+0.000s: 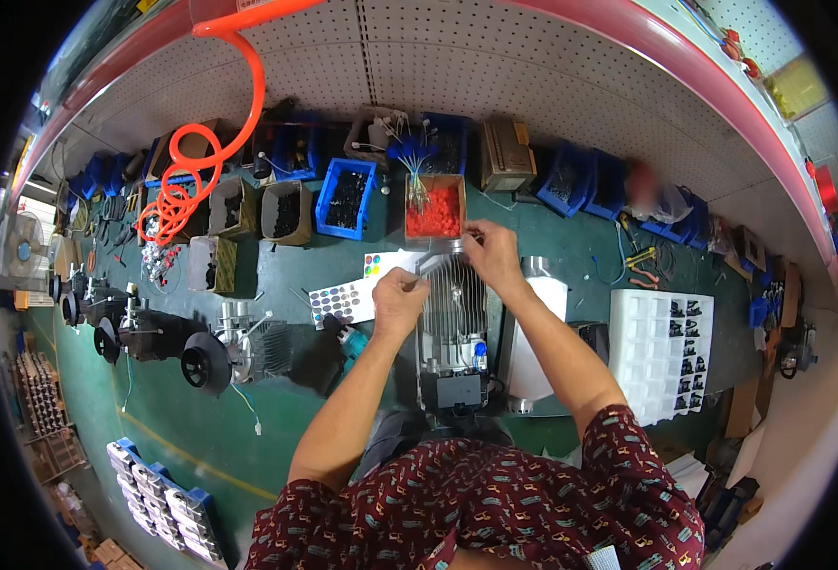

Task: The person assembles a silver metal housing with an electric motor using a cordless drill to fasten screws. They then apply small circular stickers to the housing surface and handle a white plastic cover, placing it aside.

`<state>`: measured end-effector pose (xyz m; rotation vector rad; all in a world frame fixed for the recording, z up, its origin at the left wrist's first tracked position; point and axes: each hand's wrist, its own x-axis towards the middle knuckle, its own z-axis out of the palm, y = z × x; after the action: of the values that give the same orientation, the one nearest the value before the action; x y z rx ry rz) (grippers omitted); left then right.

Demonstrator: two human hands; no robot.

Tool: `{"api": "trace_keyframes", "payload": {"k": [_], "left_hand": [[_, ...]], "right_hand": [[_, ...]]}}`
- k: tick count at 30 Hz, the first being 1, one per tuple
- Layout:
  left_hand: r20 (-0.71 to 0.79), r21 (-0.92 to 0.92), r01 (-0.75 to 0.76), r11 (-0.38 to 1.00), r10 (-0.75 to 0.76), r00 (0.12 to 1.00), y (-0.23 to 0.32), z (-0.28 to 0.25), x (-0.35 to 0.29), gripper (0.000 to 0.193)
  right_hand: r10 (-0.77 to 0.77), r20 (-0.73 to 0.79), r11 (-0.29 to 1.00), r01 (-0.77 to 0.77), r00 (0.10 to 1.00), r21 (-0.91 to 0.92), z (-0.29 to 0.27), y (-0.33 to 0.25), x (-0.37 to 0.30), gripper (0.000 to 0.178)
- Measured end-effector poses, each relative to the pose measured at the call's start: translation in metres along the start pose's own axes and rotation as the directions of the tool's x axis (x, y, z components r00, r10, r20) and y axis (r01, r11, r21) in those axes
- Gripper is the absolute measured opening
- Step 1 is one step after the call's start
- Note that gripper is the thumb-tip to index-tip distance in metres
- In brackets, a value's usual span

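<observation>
My left hand is closed, fingers pinched together, at the left edge of a finned metal housing. Close to the housing's far end, my right hand is also closed in a pinch, beside a cardboard box of small red parts. What either hand holds, if anything, is too small to make out. A black box-shaped module and a blue part sit at the housing's near end. Thin wires with blue ends stand up from the red parts' box.
Left of the housing lie a sheet of round stickers and a teal power tool. Motor units with black fans line the left side. A silver cover and a white foam tray are on the right. An orange coiled hose hangs back left.
</observation>
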<state>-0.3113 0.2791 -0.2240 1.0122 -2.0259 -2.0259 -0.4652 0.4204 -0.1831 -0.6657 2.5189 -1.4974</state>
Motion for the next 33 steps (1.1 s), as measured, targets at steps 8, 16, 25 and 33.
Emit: {"api": "trace_keyframes", "payload": {"k": [8, 16, 25, 33], "left_hand": [[0.031, -0.020, -0.011, 1.000, 0.012, 0.999, 0.008, -0.002, -0.001, 0.017], [-0.061, 0.155, -0.110, 0.982, 0.121, 0.991, 0.003, 0.006, -0.006, 0.015], [-0.106, 0.066, -0.164, 0.984, 0.171, 0.980, 0.004, -0.003, -0.029, 0.026], [-0.177, -0.038, -0.153, 0.987, 0.144, 0.974, -0.008, -0.022, -0.048, 0.022]], "right_hand": [[0.001, 0.660, 0.533, 0.558, 0.752, -0.636, 0.046, 0.041, 0.100, 0.013], [0.011, 0.794, 0.351, 0.741, 0.607, -0.572, 0.073, 0.063, 0.111, 0.011], [0.027, 0.783, 0.291, 0.744, 0.622, -0.601, 0.078, 0.070, 0.109, 0.014], [0.033, 0.805, 0.255, 0.774, 0.593, -0.580, 0.064, 0.058, 0.110, 0.017]]}}
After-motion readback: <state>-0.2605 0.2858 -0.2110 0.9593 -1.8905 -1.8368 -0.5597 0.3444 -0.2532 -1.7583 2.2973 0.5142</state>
